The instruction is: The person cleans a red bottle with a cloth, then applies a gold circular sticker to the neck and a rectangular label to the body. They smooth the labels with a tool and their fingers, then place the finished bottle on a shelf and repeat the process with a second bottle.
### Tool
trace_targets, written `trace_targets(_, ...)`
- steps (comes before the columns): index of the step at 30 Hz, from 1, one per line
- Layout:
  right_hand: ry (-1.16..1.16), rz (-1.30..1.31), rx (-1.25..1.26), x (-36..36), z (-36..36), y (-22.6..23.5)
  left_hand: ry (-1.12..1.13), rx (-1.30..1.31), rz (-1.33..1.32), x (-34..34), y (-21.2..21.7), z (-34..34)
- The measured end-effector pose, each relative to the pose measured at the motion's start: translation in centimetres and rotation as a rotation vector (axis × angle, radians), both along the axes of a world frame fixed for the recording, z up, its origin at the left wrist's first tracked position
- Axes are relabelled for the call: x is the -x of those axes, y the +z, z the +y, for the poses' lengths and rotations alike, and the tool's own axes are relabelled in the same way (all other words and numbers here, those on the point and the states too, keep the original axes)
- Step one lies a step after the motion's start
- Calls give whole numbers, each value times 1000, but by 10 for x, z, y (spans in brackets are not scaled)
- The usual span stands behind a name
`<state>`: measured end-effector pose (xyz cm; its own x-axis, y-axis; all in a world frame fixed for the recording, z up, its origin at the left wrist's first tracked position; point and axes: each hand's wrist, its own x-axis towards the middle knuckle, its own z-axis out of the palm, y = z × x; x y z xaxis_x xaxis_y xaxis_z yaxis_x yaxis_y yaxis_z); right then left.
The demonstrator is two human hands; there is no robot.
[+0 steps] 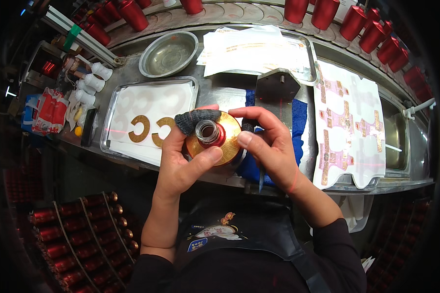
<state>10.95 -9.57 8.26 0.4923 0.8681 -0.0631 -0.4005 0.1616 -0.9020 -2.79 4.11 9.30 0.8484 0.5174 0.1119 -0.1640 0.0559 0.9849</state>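
My left hand (183,158) and my right hand (269,144) together hold a red bottle seen from the top, with a silver threaded neck (208,132) and a gold ring-shaped label (230,141) on its shoulder. A grey fabric cot covers my left index finger (195,119), which lies over the bottle's top. My left thumb presses the gold label from below, and my right thumb and fingers press it from the right. A blue cloth (298,117) lies on the steel bench under my right hand.
A steel tray (110,112) at the left holds white sheets with two gold C-shaped labels (139,128). Behind it stands a round steel bowl (168,53). A sheet of pink and gold labels (349,127) lies at the right. Red bottles (371,34) line the back, and more lie in crates (78,239) at the lower left.
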Motion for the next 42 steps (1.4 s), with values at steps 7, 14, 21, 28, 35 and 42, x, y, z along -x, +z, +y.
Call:
trace_targets(7,-57,-130,57,-2,15,-8,12,0,9,-1,-2,-2)
trace_targets(14,1,-66,73,-9,6,-1,17,-19,13,-2,-4,-1)
trace_targets(21,27,-39,108,-9,-9,-5,16,-11,42,0,-3,-2)
trace_targets(28,53,22,118,-11,-8,-3,33,-13,8,-2,-4,-3)
trace_targets(35,15,43,65,-4,-11,-5,53,-9,126,-2,0,-4)
trace_targets(42,-100,-174,56,4,-19,-14,43,-4,45,-2,-2,-4)
